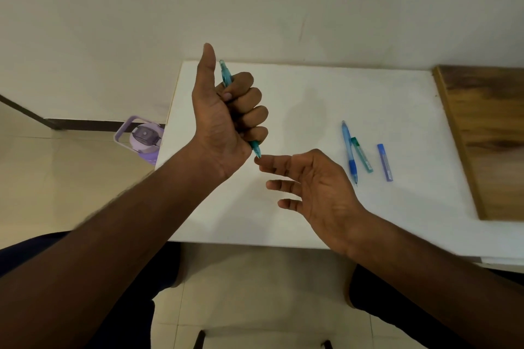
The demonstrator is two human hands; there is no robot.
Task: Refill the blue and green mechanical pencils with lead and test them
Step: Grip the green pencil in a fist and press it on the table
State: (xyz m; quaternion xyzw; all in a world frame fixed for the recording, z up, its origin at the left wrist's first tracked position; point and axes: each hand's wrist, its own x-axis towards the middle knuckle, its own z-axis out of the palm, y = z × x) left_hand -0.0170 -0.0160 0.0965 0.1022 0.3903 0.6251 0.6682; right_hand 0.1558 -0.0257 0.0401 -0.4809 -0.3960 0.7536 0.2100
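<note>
I see my left hand (226,116) with fingers curled round the teal-green plastic mechanical pencil (226,76), thumb raised; my right hand (314,181) fingers spread, index fingertip touching its tip

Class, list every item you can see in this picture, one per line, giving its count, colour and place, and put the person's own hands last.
Green mechanical pencil: one, teal-green, upright in the left fist, tip down.
Blue mechanical pencil: one, blue, lying on the table right of the hands.
Green lead case: one, green, on the table against the blue pencil.
Blue lead case: one, blue, on the table further right.
Table: one, white, in front of the person.
Wooden board: one, brown, at the table's right edge.
Water bottle: one, purple, on the floor left of the table.
Left hand: grips the green pencil, thumb raised.
Right hand: open, fingertip at the pencil tip.
</note>
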